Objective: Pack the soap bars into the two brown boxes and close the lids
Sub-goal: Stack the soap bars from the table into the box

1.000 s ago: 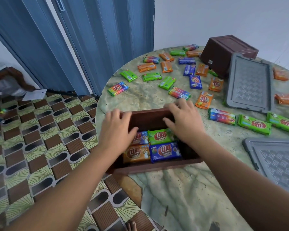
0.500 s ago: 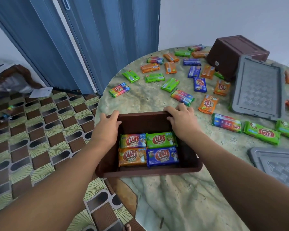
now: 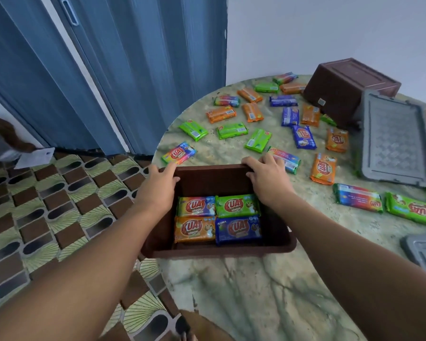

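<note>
1. Marbled green table is seen beside a blue folding door; the open brown box overhangs its left edge.
2. The far corners of the box are gripped by the left hand and right hand, fingers curled over the rim.
3. Both forearms are stretched forward.
4. Four soap bars lie inside; loose bars are scattered beyond, near the second brown box, which is turned over.

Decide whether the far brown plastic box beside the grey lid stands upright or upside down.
Upside down: the far brown plastic box shows its closed base on top, its opening facing the marbled round table.
</note>
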